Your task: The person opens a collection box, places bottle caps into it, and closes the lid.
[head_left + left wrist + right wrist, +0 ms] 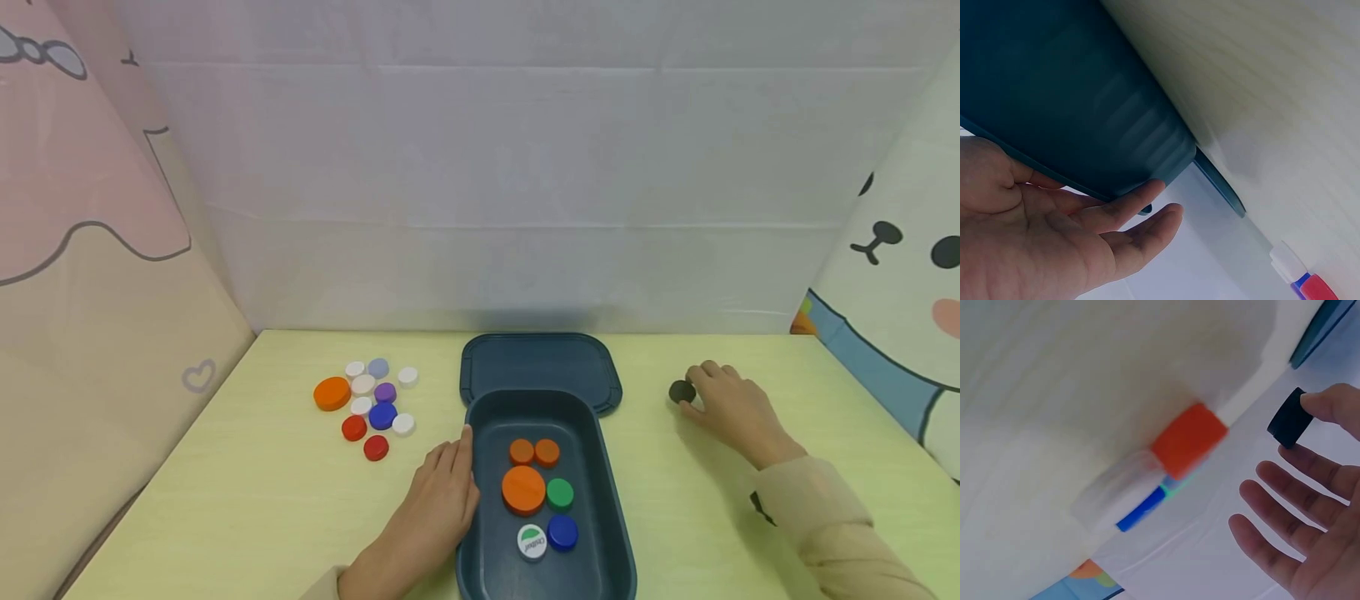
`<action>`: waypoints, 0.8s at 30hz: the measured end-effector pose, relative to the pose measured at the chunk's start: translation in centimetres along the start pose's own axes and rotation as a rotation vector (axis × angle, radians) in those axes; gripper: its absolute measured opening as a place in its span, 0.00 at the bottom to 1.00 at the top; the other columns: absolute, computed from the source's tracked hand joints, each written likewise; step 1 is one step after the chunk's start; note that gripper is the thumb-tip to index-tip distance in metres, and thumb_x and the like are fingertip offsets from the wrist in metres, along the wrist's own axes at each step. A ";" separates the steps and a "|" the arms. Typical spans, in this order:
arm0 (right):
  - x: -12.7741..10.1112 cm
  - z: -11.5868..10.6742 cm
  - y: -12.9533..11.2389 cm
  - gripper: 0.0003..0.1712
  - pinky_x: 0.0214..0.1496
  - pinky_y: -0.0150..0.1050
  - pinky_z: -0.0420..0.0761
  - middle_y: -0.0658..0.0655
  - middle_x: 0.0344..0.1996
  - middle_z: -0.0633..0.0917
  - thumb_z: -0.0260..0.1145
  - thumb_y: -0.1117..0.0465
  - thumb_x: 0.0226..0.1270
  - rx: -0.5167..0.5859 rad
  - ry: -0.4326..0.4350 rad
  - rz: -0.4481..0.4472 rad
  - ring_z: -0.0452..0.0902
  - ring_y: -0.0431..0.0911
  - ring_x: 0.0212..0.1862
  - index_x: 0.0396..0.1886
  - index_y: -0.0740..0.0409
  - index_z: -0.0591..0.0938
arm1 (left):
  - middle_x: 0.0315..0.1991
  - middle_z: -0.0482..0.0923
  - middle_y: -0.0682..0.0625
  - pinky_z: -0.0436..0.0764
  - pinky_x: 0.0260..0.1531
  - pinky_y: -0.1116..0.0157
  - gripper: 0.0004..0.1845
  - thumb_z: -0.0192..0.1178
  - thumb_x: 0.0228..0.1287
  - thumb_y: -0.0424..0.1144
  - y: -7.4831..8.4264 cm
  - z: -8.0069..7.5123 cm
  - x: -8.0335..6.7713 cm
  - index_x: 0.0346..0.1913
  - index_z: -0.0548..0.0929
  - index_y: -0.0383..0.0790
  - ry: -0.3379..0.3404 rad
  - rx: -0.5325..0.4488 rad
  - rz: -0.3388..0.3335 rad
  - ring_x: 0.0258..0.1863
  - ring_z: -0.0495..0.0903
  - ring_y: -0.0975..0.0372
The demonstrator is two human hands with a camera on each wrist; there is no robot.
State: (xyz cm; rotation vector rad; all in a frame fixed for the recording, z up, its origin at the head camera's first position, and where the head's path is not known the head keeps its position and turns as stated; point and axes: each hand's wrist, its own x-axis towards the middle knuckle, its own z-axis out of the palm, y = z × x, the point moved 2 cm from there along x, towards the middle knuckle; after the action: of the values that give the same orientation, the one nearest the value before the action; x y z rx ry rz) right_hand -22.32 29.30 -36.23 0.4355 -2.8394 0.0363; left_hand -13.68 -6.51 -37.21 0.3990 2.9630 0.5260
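A dark blue box (611, 475) stands at the table's front middle, its lid (540, 362) lying flat behind it. Inside lie a large orange cap (523, 488), two small orange caps (534, 452), a green cap (559, 492), a blue cap (562, 532) and a white printed cap (532, 542). My left hand (446, 487) rests with straight fingers against the box's left outer wall (1072, 94). To the right, my right hand (727, 404) touches a small black cap (681, 391) on the table. In the right wrist view one fingertip (1329, 403) meets the black cap (1289, 419), the other fingers spread.
Several loose caps (371, 400) lie in a cluster left of the box: an orange one (332, 393), plus white, purple, blue and red ones. Patterned cloth walls rise at the left (97, 275) and right (892, 275); a white sheet (510, 192) closes the back.
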 end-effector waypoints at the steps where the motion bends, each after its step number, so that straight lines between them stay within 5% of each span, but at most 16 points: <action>1: 0.0 -0.1 -0.3 0.17 0.24 0.46 0.72 0.66 0.36 0.78 0.67 0.60 0.52 -0.001 0.008 -0.007 0.72 0.56 0.33 0.37 0.67 0.75 | 0.65 0.63 0.43 0.67 0.60 0.52 0.31 0.43 0.68 0.43 0.0 0.0 0.0 0.70 0.52 0.38 0.001 0.002 0.002 0.62 0.62 0.51; 13: -0.7 -2.2 -5.2 0.19 0.18 0.33 0.63 0.57 0.31 0.78 0.72 0.59 0.40 -0.056 0.290 -0.240 0.72 0.51 0.29 0.32 0.61 0.74 | 0.65 0.63 0.44 0.68 0.60 0.52 0.31 0.44 0.68 0.43 -0.1 0.0 -0.1 0.71 0.51 0.39 0.007 0.008 0.010 0.62 0.62 0.51; 24: -1.5 -4.2 -9.8 0.22 0.24 0.38 0.70 0.56 0.32 0.78 0.72 0.55 0.39 -0.084 0.353 -0.338 0.73 0.50 0.33 0.33 0.61 0.76 | 0.65 0.62 0.45 0.68 0.60 0.53 0.31 0.44 0.68 0.44 -0.1 0.0 -0.1 0.71 0.50 0.39 0.007 0.016 0.010 0.62 0.62 0.52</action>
State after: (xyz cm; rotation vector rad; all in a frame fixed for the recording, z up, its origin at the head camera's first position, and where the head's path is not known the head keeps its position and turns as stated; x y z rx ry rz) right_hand -16.92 20.67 -32.73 0.7969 -2.3819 -0.0651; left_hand -13.59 -6.60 -37.27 0.4145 2.9756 0.5056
